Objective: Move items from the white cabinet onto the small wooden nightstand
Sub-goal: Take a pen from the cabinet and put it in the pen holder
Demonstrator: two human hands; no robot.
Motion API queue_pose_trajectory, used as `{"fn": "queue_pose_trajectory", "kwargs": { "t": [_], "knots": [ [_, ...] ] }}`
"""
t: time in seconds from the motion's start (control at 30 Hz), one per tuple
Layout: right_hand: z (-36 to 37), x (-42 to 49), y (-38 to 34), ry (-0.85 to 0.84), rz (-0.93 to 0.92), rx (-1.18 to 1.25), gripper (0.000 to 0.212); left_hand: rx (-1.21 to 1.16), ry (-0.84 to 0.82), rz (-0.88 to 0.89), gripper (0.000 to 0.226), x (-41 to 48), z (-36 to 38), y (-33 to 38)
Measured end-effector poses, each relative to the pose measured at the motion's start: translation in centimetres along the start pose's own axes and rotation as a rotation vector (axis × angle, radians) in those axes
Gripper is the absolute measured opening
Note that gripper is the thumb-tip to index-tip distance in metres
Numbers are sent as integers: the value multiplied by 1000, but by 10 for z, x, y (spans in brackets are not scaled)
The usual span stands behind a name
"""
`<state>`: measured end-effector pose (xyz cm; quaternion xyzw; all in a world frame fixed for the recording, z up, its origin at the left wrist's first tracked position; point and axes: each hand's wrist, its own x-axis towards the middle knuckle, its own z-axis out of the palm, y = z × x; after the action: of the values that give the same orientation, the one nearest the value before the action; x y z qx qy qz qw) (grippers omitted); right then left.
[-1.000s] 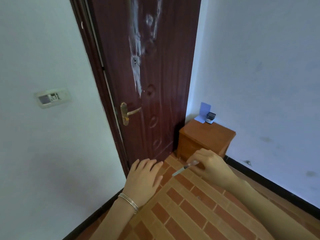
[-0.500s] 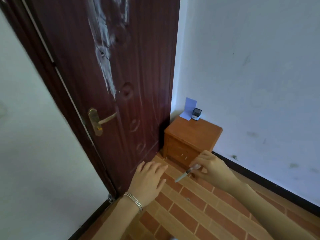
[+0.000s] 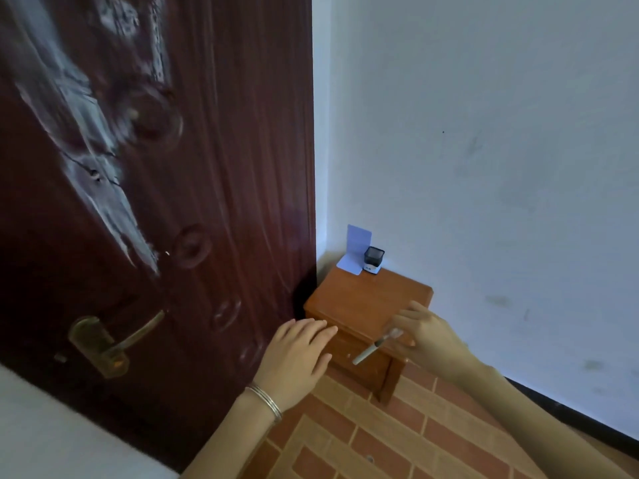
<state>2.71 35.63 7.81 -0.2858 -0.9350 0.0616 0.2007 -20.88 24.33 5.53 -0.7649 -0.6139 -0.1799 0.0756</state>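
Standing in the corner between a dark red door [image 3: 207,167] and a pale wall [image 3: 501,150], the small wooden nightstand [image 3: 363,302] is occupying the middle of the view. The right hand [image 3: 427,335] is hovering over the front right part of its top, with the fingers closed in a pinch on a thin pen-like stick [image 3: 375,347] — the pale end of the stick is pointing down and to the left, in front of the drawer face, and it is not touching the top. What exactly this stick is, I cannot tell. The left hand [image 3: 297,357] is hanging open and flat beside the front left corner of the nightstand, fingers together and stretched forward, holding nothing; a thin metal bracelet [image 3: 264,402] is sitting on its wrist. At the back of the nightstand top, close to the wall, a folded light blue card [image 3: 356,250] is standing, and a small black and white box [image 3: 372,259] is resting just beside it on the right. Under the arms the brick-pattern floor [image 3: 380,437] is showing. On the door a brass handle [image 3: 114,340] is pointing to the right, and whitish scratched marks are running down the wood above it.
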Motion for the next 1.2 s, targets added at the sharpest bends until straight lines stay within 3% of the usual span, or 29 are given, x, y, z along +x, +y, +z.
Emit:
{"fn": "queue_pose_trajectory", "kwargs": {
  "t": [0.17, 0.37, 0.67, 0.93, 1.2],
  "knots": [
    [23, 20, 45, -48, 80, -21, 19, -36, -64, 46, 38, 42, 41, -29],
    [31, 82, 88, -42, 136, -30, 8, -55, -25, 126, 43, 121, 74, -90],
    [27, 185, 160, 18, 352, -39, 7, -74, -4, 218, 47, 252, 112, -162],
    [55, 225, 225, -37, 441, -22, 9, -67, -125, 276, 39, 321, 174, -190],
    [97, 270, 319, -115, 502, 50, 12, -58, -308, 171, 47, 386, 248, -204]
  ]
}}
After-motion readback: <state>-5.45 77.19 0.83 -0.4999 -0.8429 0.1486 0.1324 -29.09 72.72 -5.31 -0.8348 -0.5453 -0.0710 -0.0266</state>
